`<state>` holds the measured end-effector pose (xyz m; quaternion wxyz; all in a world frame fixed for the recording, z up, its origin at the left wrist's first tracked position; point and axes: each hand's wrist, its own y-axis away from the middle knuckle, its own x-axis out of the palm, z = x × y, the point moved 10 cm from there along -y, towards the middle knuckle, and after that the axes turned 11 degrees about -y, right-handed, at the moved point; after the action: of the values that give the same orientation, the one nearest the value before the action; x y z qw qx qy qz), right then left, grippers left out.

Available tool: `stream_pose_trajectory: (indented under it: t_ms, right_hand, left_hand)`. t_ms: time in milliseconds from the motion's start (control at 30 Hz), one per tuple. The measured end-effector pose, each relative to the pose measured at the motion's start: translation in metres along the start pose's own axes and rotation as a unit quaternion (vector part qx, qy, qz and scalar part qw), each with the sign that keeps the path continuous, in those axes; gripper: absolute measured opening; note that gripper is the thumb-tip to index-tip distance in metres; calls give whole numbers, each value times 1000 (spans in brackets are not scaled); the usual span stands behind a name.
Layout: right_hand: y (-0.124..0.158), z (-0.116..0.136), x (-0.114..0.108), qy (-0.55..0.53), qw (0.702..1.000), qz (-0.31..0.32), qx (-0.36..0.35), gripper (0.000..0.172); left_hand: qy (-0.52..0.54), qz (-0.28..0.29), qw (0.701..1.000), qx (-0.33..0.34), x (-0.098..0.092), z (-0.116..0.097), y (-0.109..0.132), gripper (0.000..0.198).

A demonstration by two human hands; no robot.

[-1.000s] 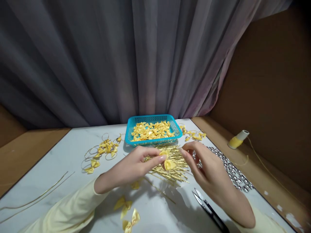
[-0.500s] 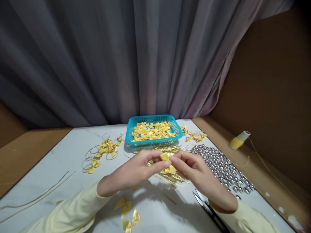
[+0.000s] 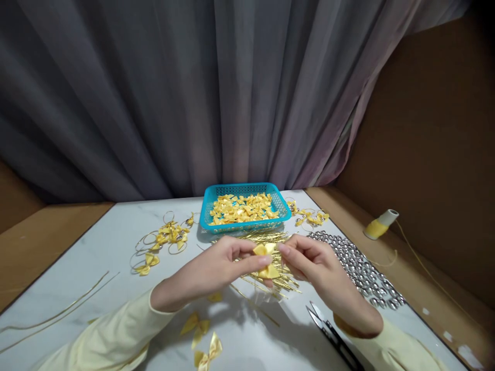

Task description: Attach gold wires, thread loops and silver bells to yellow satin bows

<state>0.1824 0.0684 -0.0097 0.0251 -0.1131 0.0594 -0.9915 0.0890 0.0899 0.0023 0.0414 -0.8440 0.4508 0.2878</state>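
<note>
My left hand (image 3: 216, 268) pinches a small yellow ribbon bow (image 3: 264, 259) between thumb and forefinger, just above a heap of gold wire pieces (image 3: 270, 242). My right hand (image 3: 313, 263) meets it from the right, its fingertips closed on the bow's right side. Both hands hover over the white table (image 3: 116, 288) in front of a blue basket (image 3: 245, 206) filled with yellow bows.
Finished bows on gold rings (image 3: 162, 239) lie left of the basket, more (image 3: 309, 216) to its right. Silver beads (image 3: 359, 270) spread along the right edge. Scissors (image 3: 332, 335) lie near my right wrist, loose bows (image 3: 203, 340) near my left sleeve. A yellow thread spool (image 3: 379, 222) sits far right.
My right hand came in from the right and closed on the bow that my left hand was holding alone. Both hands now hold it together, almost still.
</note>
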Motion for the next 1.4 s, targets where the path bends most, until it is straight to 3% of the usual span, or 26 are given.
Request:
stream_pose_trajectory:
  t_ms: [200,367,600,800,1000,1133,1233,1333,1400]
  right_hand:
    - [-2,-17,11,-106,994,8,34,38]
    - [1,-36,24,-173,981,26,88,37]
    - [3,-45,18,-227,971,-32,73,41]
    - [-10,-9,-31,-233,966,-110,-13,44]
    - [-26,40,-120,-181,964,-159,-113,40]
    - [-29,52,-176,-121,966,-189,-129,41]
    - [-27,52,-194,-80,972,-190,-111,38]
    - [-19,52,-195,-42,980,-178,-76,37]
    - [-11,57,-195,42,979,-188,-60,34]
  left_hand:
    - [56,-11,998,2,-1,-4,2,21]
    - [37,-17,999,9,0,-2,0,23]
    - [133,27,989,58,14,-13,-4,24]
    - [116,35,993,7,11,-6,6,24]
    - [99,40,994,-7,2,-4,13,23]
    - [68,34,997,-28,-7,-2,15,23]
    - [75,37,996,-32,-10,-1,15,22]
    - [75,73,994,-25,-4,1,14,23]
    - [56,80,995,-16,-3,3,12,22]
